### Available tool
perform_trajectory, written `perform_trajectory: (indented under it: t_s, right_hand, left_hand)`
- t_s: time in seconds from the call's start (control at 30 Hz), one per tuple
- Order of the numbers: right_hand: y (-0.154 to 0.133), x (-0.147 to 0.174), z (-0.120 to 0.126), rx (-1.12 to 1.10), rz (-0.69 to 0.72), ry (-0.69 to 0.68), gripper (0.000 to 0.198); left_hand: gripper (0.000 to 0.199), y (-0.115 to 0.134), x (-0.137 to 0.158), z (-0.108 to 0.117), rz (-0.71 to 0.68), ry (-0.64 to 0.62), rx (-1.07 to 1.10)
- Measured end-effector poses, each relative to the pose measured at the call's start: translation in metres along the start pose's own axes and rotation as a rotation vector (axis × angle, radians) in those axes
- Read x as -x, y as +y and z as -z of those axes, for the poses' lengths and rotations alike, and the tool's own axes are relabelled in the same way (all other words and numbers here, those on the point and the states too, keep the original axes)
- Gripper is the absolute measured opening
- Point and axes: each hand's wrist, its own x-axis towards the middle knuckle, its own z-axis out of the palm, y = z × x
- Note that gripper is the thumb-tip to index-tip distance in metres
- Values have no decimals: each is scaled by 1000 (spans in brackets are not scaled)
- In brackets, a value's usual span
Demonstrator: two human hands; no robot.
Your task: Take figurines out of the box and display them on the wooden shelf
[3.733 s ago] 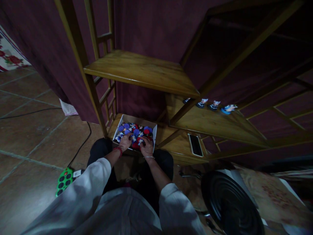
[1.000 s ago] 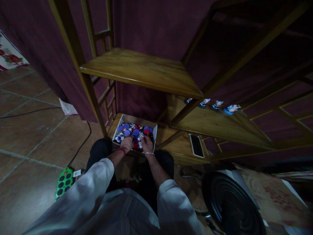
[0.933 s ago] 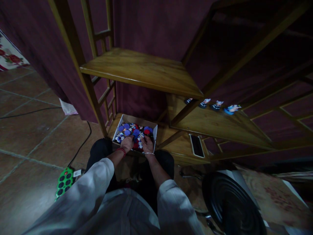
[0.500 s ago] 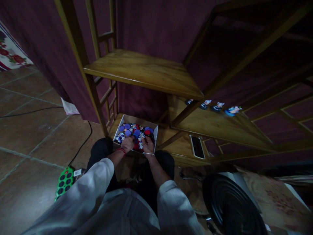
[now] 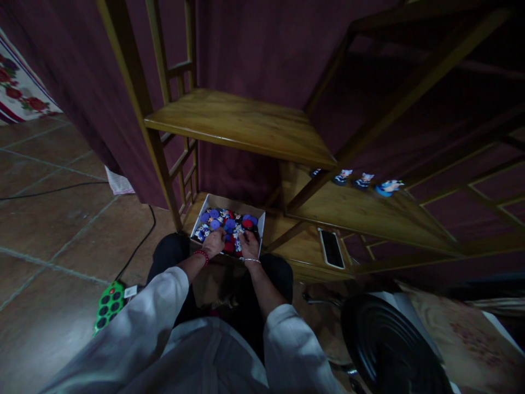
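Observation:
A white cardboard box sits on the low wooden shelf and holds several small figurines with round blue, purple and red bases. Over the box's near left part is my left hand, a red bead bracelet at its wrist; its fingers are curled together, and what they hold is too small to make out. My right hand, wearing a thin bracelet, reaches in at the near right. Its fingers bend down among the figurines, touching them; whether it grips one I cannot tell.
Several figurines stand in a row on the middle shelf to the right. A white-framed phone-like object lies on the lower shelf. A black round stool is at lower right, a green power strip on the floor at left.
The view has shifted slightly. Both hands stay in the box, in nearly the same places, with only small finger movements.

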Motion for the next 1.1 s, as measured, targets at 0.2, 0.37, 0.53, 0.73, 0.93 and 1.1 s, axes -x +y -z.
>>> perform_trajectory:
  t_s: [0.2, 0.37, 0.53, 0.73, 0.93, 1.1]
  right_hand:
    - [0, 0, 1, -6, 27, 19, 35]
    - [1, 0, -1, 8, 37, 27, 35]
    - [3, 0, -2, 8, 25, 57, 38]
    - [4, -2, 0, -20, 53, 13, 43]
    - [6, -8, -1, -71, 16, 38, 42]
    - [2, -4, -1, -155, -59, -6, 47]
  left_hand:
    - [22, 2, 2, 4, 47, 52, 101]
    - [18, 4, 2, 5, 115, 98, 299]
    - [26, 2, -1, 3, 135, 106, 501]
    - [33, 1, -6, -1, 166, 64, 598]
    - [37, 5, -6, 0, 249, 17, 811]
    - [36, 4, -5, 1, 275, 7, 857]
